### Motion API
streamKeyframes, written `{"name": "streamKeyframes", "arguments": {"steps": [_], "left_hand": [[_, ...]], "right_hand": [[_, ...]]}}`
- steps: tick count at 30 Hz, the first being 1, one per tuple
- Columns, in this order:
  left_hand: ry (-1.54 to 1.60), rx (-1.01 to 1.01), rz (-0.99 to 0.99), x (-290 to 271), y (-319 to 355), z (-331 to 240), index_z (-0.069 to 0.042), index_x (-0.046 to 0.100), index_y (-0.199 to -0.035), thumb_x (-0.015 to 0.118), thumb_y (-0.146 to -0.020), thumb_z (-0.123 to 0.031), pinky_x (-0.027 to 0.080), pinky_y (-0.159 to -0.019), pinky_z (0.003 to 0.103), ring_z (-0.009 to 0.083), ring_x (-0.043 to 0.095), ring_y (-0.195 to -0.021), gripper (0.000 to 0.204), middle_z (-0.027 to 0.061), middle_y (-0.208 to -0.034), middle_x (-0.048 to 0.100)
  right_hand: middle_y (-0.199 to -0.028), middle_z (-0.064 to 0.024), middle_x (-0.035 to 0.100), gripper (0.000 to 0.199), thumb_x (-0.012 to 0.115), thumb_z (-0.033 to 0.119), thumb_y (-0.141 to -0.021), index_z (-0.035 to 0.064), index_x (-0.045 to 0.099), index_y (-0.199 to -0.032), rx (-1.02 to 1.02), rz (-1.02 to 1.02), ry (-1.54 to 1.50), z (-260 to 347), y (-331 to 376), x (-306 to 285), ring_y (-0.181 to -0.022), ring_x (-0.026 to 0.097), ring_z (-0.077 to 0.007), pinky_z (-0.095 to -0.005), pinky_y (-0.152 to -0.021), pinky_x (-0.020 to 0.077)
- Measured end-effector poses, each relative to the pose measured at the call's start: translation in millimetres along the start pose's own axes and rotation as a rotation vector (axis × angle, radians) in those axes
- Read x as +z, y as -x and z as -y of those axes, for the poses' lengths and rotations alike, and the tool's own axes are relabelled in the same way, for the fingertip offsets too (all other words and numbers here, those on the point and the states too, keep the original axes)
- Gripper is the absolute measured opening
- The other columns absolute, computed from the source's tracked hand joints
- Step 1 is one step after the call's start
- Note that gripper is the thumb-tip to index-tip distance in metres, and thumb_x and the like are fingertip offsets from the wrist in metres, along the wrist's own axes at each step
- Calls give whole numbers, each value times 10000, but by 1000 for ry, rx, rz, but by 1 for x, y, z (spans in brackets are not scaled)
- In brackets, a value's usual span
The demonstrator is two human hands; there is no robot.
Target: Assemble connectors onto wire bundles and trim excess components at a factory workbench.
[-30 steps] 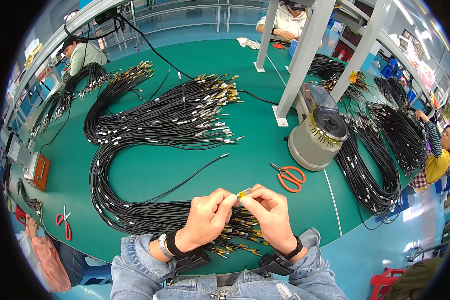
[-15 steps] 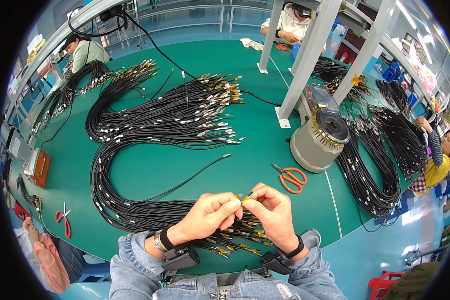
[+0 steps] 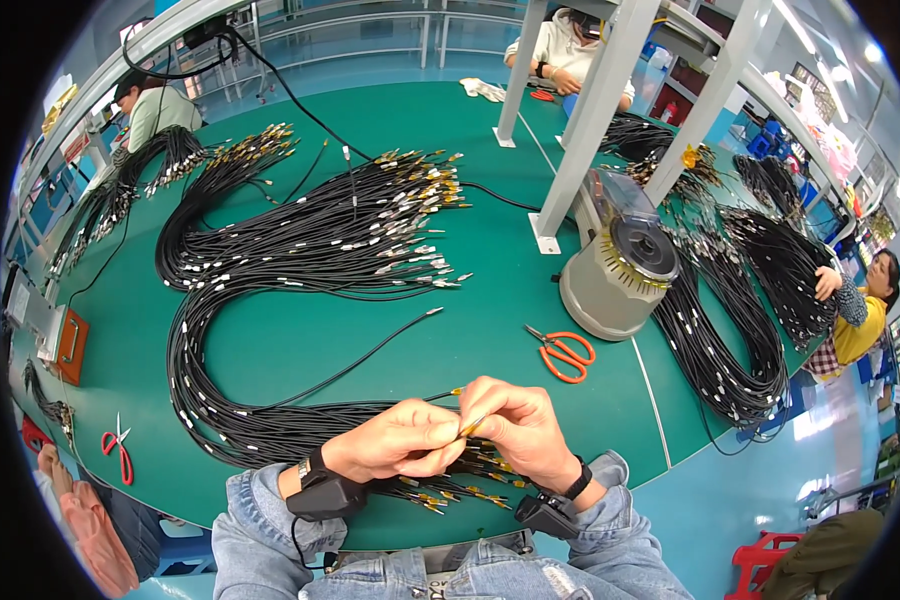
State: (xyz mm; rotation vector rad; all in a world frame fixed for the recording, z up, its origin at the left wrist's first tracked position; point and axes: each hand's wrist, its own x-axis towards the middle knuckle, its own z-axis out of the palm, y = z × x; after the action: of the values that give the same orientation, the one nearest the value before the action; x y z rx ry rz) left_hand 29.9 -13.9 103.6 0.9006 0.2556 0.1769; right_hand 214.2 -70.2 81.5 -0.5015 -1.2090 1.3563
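Above the near end of a black cable bundle, my two hands meet with fingertips pinched together. My left hand is closed, thumb against the forefinger. From the other side my right hand pinches too. Between the fingertips shows a small yellow piece, mostly covered, so its exact kind is unclear. Under and beside the hands lie several cable ends with yellow tips. The bundle curves round at the left and runs to a far spread of white- and yellow-tipped ends.
Orange-handled snips lie right of my hands, below a grey round-bowl machine with yellow pieces round its rim. Red scissors lie at left. Grey posts rise from the green table. More cable bundles and co-workers surround it.
The view has shifted, so the table's things sit further left. My fingertips have drawn closer together and cover more of the yellow piece. A co-worker's hand at right has lowered onto cables.
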Motion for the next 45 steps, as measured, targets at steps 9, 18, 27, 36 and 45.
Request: {"name": "streamKeyframes", "arguments": {"steps": [9, 18, 27, 36, 45], "left_hand": [[-523, 84, -143, 15, -39, -13, -9, 581, -842, 481, -943, -238, 365, -483, 244, 101, 459, -498, 269, 15, -563, 502], [-1546, 453, -626, -42, -74, 19, -24, 584, -970, 616, -809, -178, 429, -831, 405, 323, 517, -984, 226, 140, -1036, 576], [-1662, 359, -951, -112, -57, 10, -30, 564, -843, 670, -739, -100, 457, -683, 381, 294, 563, -787, 164, 116, -857, 583], [-1436, 371, -956, -91, -60, 6, -4, 551, -793, 641, -782, -79, 446, -534, 336, 239, 585, -582, 117, 105, -672, 605], [-1338, 439, -873, -82, -59, -1, 14, 588, -818, 635, -782, -66, 437, -560, 306, 200, 548, -599, 100, 96, -692, 591]], "right_hand": [[-840, -53, 558, 226, 516, 171, -928, -35, 610, -924, 35, -138, -126, 29, 0, -16, -724, 509, -122, -238, -691, 415], [-773, -41, 551, 157, 502, 104, -919, -27, 588, -907, -138, -769, 285, 81, 31, -109, -700, 489, -124, -257, -667, 413], [-764, 21, 562, 189, 579, 212, -888, 28, 625, -895, 21, -1007, 595, 150, 43, -191, -679, 489, -62, -197, -611, 392], [-747, 33, 564, 194, 610, 253, -859, 61, 634, -851, 432, -895, 724, 164, 15, -207, -659, 488, -47, -188, -579, 380], [-733, 36, 561, 186, 628, 254, -834, 68, 633, -843, 301, -830, 580, 180, 18, -229, -646, 473, -42, -185, -567, 360]]}}
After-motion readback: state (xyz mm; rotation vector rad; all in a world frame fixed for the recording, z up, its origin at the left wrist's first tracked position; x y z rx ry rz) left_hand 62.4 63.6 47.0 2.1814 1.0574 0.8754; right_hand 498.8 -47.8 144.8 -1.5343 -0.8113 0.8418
